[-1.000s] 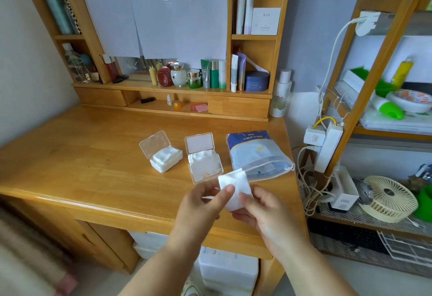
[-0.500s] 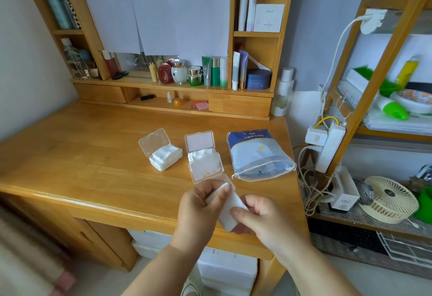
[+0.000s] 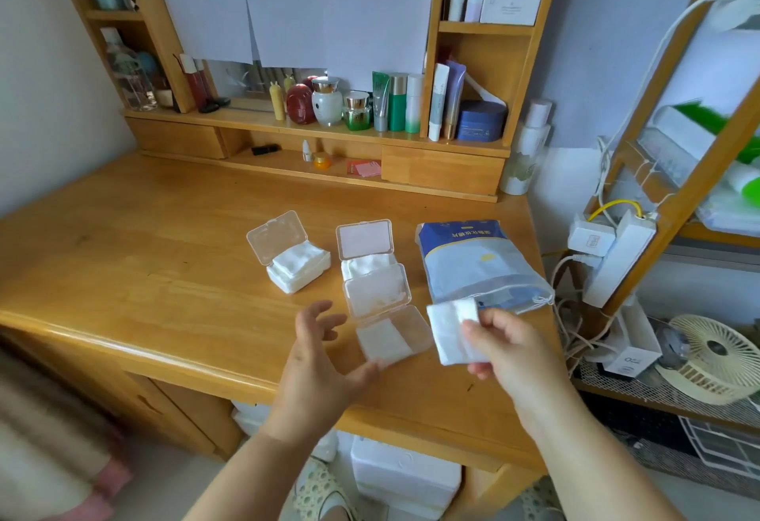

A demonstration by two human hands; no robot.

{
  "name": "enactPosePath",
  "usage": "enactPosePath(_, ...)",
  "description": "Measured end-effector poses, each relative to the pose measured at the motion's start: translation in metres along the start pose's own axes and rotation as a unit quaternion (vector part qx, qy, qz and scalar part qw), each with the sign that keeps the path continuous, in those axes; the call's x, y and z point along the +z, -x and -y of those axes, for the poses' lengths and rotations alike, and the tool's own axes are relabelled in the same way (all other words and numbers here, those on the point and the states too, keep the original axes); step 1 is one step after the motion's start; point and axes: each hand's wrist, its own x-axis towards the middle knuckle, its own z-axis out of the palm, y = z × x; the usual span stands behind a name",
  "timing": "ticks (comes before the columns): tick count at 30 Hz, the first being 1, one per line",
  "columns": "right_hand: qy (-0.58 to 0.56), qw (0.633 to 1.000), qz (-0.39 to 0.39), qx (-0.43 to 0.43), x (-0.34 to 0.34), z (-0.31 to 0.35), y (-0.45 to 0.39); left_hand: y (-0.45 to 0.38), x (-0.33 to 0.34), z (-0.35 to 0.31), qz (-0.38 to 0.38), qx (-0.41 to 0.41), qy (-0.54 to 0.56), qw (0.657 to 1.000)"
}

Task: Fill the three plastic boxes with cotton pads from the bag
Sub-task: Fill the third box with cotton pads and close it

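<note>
My right hand (image 3: 503,345) has a pinching grip on a small stack of cotton pads (image 3: 452,331), thumb on top and fingers underneath, held just right of the third box (image 3: 390,335), which sits nearest me on the table (image 3: 144,273). My left hand (image 3: 316,360) is released, fingers spread, with the thumb tip at the box's near corner. To do this step well, I think I should steady that box with the left thumb and fingers, line the stack's edges up with the box walls, and lower it flat rather than dropping it, so the pads do not fan out or catch on the rim. This box is clear plastic, its lid hinged up behind it, with only a thin white layer inside, so it looks barely started. The far-left box (image 3: 298,269) and the middle box (image 3: 368,263) both stand with lids raised and appear heaped with white pads. The pads are square, soft and slightly fuzzy. The blue and white bag (image 3: 473,261) lies flat just beyond my right hand, its drawstring mouth facing me.
</note>
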Motion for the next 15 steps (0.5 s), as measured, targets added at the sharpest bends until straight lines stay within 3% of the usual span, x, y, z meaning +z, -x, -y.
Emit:
enactPosePath(2,0.025,1.0,0.007,-0.011,0.01,0.007,-0.015,-0.002,0.005,0.007,0.027,0.019,-0.05,0.998)
enactPosePath(8,0.198,0.977,0.061,-0.054,0.051,0.013,-0.04,-0.01,0.023,0.01,-0.038,0.059,-0.085,0.994)
enactPosePath(15,0.399,0.908,0.084,-0.096,0.069,0.005,-0.038,-0.009,0.023,0.013,-0.049,0.082,-0.072,0.993)
